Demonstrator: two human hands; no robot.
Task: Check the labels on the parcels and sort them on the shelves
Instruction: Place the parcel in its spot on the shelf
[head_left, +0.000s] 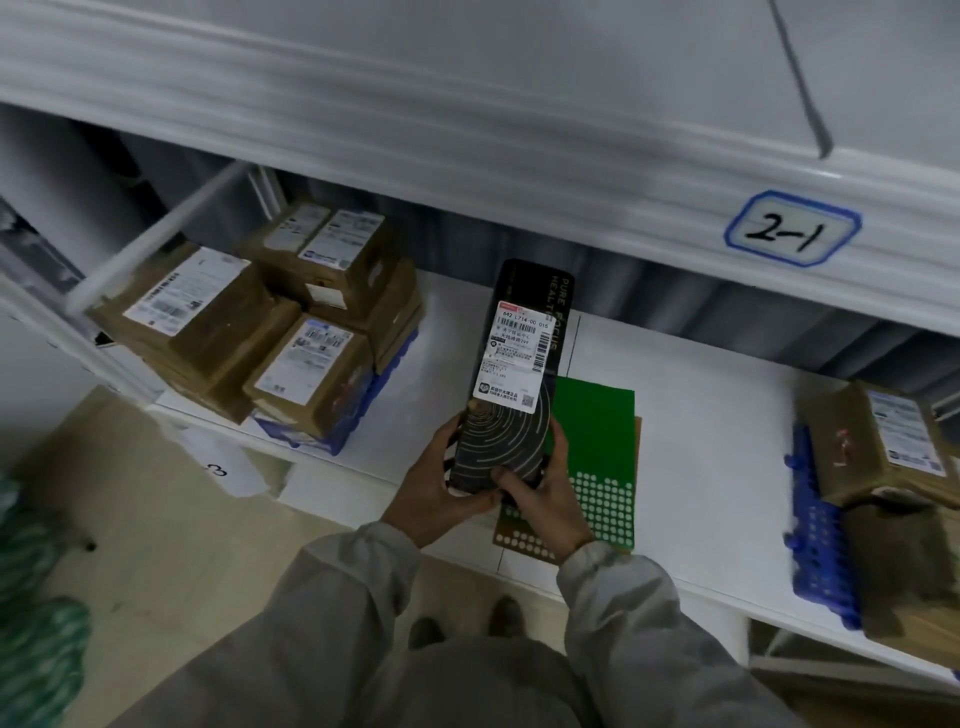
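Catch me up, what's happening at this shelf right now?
A person holds a long black box by its near end in both hands, left hand and right hand, shipping label facing up. It is over the white shelf under the tag 2-1, above a green flat pack. Brown parcels are stacked left, more right.

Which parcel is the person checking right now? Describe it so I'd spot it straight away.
Find the white shelf under the handwritten "2-1" tag. In front of its middle, above a flat green package, both hands, left hand and right hand, hold the tall black box by its lower end. Unlike the brown taped cartons stacked to either side, it is slim, black with pale spiral lines, and has a white shipping label.
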